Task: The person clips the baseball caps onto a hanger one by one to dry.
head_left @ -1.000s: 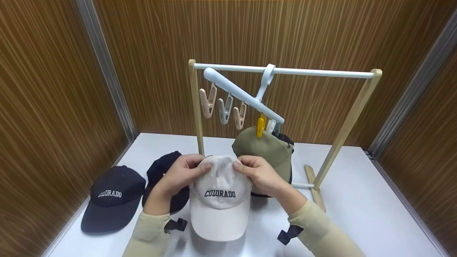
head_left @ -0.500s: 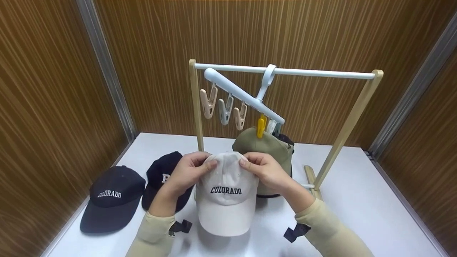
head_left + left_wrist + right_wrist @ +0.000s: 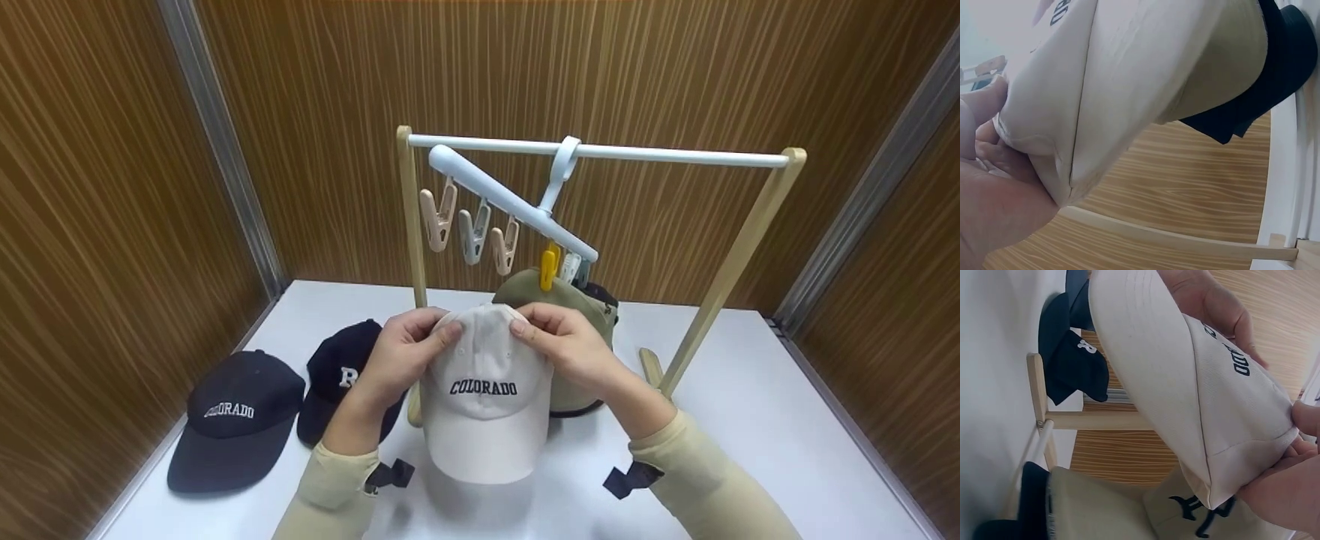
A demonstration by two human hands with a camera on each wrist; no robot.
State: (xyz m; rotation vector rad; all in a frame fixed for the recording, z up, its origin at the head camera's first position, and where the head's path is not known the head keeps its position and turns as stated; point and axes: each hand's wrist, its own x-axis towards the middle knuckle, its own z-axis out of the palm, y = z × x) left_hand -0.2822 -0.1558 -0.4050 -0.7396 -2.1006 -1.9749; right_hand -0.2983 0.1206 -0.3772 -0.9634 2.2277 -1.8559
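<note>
A white baseball cap (image 3: 484, 420) lettered COLORADO is held up off the table, brim down and front facing me. My left hand (image 3: 405, 352) pinches the crown's upper left edge, thumb in front and fingers behind. On the upper right edge, my right hand (image 3: 574, 349) pinches the cap the same way. In the right wrist view both hands grip the white cap (image 3: 1230, 410). Behind it, an olive cap (image 3: 521, 283) hangs from a yellow clothespin (image 3: 550, 268) and is partly hidden. Three clothespins on the left, such as the pink one (image 3: 439, 217), hang with nothing in them.
A white clip hanger (image 3: 495, 191) hooks over the white rail (image 3: 675, 155) of a wooden-legged rack (image 3: 735, 274). Two dark caps lie on the white table (image 3: 780, 420) at left: a COLORADO cap (image 3: 236, 420) and a navy cap (image 3: 337, 360) with an R. Wood-grain panels enclose the table.
Both hands have lifted the white cap and carried it slightly right, toward the hanger. More of the navy cap's R shows now. The grip looks the same.
</note>
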